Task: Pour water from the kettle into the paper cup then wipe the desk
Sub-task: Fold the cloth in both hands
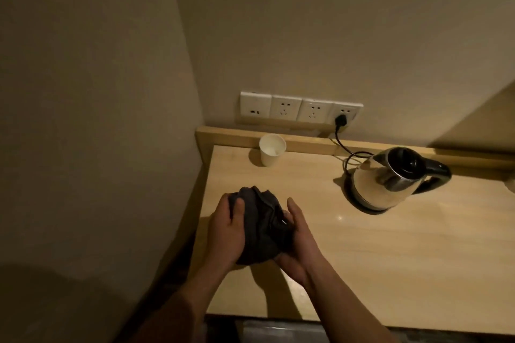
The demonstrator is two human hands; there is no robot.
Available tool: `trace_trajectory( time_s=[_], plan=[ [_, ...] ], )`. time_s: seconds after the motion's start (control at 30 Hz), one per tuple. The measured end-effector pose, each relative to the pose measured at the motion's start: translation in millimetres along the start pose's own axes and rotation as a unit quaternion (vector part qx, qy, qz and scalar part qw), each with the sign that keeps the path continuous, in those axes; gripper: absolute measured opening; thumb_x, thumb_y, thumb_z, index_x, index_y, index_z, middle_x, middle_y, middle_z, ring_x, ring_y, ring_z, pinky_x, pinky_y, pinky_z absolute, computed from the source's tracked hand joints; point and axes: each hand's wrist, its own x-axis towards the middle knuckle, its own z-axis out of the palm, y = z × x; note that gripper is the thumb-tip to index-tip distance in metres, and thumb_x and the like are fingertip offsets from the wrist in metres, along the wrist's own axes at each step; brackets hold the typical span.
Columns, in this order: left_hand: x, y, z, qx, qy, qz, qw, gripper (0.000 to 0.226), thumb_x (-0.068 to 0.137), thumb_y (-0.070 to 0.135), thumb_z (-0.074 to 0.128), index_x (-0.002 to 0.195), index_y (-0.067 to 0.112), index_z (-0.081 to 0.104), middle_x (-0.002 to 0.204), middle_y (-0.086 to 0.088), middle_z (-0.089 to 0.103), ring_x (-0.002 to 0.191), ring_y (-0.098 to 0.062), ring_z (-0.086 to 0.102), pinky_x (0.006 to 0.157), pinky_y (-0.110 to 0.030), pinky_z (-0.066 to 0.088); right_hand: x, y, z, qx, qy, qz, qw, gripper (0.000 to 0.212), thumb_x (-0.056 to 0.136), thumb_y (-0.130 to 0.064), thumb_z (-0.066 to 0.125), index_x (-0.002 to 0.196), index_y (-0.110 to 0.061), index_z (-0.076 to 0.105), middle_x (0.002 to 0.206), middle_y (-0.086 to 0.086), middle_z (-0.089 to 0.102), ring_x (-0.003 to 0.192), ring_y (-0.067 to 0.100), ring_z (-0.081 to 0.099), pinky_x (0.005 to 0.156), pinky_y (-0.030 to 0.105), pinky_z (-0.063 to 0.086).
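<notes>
Both hands bunch the dark cloth (263,227) near the worktop (390,259) left edge: left hand (227,234) grasping, right hand (296,245) cradling. Soft, limp, light; best pressed flat under a palm.

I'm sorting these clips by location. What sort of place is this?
Probably a hotel or guest room, though a home is possible: a plain wooden desk in a wall corner, an electric kettle plugged into a row of wall sockets, and a disposable paper cup.
</notes>
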Motion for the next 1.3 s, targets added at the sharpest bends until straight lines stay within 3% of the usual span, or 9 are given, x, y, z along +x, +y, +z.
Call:
trace_trajectory(
  time_s=[0.13, 0.37, 0.5, 0.67, 0.87, 1.0, 1.1, 1.17, 1.3],
  plan=[
    [49, -8, -15, 0.074, 0.006, 0.022, 0.997, 0.013, 0.109, 0.042, 0.042, 0.107, 0.036, 0.054, 0.092, 0.016, 0.062, 0.080, 0.004, 0.061, 0.065, -0.022, 0.045, 53, -8, 23, -0.282, 0.063, -0.086, 0.953, 0.040, 0.096, -0.037, 0.075, 0.118, -0.005, 0.066, 0.112, 0.015, 0.077, 0.104, 0.031, 0.075, 0.087, 0.040, 0.062],
    [138, -25, -14, 0.185, 0.024, 0.006, 0.982, 0.012, 0.111, 0.031, 0.043, 0.105, 0.023, 0.049, 0.092, -0.003, 0.061, 0.081, -0.019, 0.059, 0.057, -0.024, 0.037, 136, -19, 37, -0.633, 0.152, -0.215, 0.728, 0.019, 0.111, -0.035, 0.042, 0.105, -0.018, 0.046, 0.079, -0.007, 0.058, 0.067, 0.016, 0.059, 0.052, 0.027, 0.036],
    [189, -34, -12, 0.172, 0.023, -0.013, 0.985, 0.027, 0.112, 0.029, 0.042, 0.115, 0.007, 0.058, 0.105, -0.018, 0.067, 0.096, -0.032, 0.064, 0.079, -0.038, 0.048, 174, -25, 37, -0.638, 0.141, -0.239, 0.719, 0.028, 0.113, -0.031, 0.035, 0.136, -0.016, 0.041, 0.084, -0.005, 0.062, 0.073, 0.022, 0.066, 0.063, 0.040, 0.053],
    [237, -51, -7, 0.175, 0.001, -0.031, 0.984, 0.027, 0.111, 0.031, 0.044, 0.117, 0.011, 0.061, 0.110, -0.013, 0.070, 0.105, -0.036, 0.066, 0.084, -0.040, 0.050, 210, -22, 41, -0.620, 0.149, -0.230, 0.735, 0.023, 0.111, -0.029, 0.037, 0.130, -0.016, 0.042, 0.087, -0.005, 0.063, 0.082, 0.029, 0.071, 0.075, 0.053, 0.060],
    [249, -65, 1, 0.144, 0.048, -0.036, 0.988, 0.036, 0.106, 0.033, 0.058, 0.136, 0.013, 0.061, 0.130, -0.015, 0.068, 0.121, -0.034, 0.063, 0.088, -0.030, 0.041, 214, -26, 36, -0.599, 0.155, -0.231, 0.751, 0.034, 0.105, -0.019, 0.055, 0.136, -0.019, 0.042, 0.113, -0.002, 0.063, 0.095, 0.021, 0.069, 0.077, 0.037, 0.054],
    [224, -78, 0, 0.272, 0.110, 0.052, 0.955, 0.048, 0.102, 0.029, 0.062, 0.147, 0.011, 0.052, 0.133, -0.018, 0.055, 0.116, -0.034, 0.058, 0.091, -0.035, 0.048, 194, -18, 29, -0.708, 0.127, -0.285, 0.634, 0.046, 0.089, -0.013, 0.069, 0.130, -0.018, 0.050, 0.122, 0.005, 0.055, 0.089, 0.025, 0.063, 0.067, 0.040, 0.056],
    [212, -92, -4, 0.332, 0.105, 0.144, 0.926, 0.052, 0.103, 0.028, 0.053, 0.151, 0.008, 0.049, 0.149, -0.018, 0.052, 0.126, -0.035, 0.057, 0.101, -0.051, 0.053, 197, -18, 30, -0.759, 0.076, -0.334, 0.553, 0.053, 0.090, -0.023, 0.060, 0.142, -0.013, 0.054, 0.142, 0.012, 0.057, 0.122, 0.031, 0.058, 0.094, 0.040, 0.053],
    [211, -102, -6, 0.393, 0.054, 0.179, 0.900, 0.058, 0.106, 0.034, 0.041, 0.156, 0.006, 0.044, 0.161, -0.019, 0.044, 0.144, -0.038, 0.048, 0.113, -0.056, 0.044, 206, -19, 27, -0.801, 0.034, -0.293, 0.521, 0.067, 0.099, -0.034, 0.043, 0.161, -0.014, 0.031, 0.169, 0.011, 0.031, 0.156, 0.028, 0.026, 0.124, 0.042, 0.026],
    [216, -112, -7, 0.475, -0.047, 0.100, 0.873, 0.074, 0.103, 0.054, 0.010, 0.166, 0.017, 0.017, 0.175, -0.003, 0.012, 0.162, -0.026, 0.012, 0.129, -0.053, 0.020, 221, -18, 6, -0.849, 0.033, -0.208, 0.485, 0.075, 0.107, -0.052, 0.026, 0.166, -0.014, -0.003, 0.175, 0.008, -0.004, 0.161, 0.018, -0.008, 0.131, 0.039, -0.003]
  ],
)
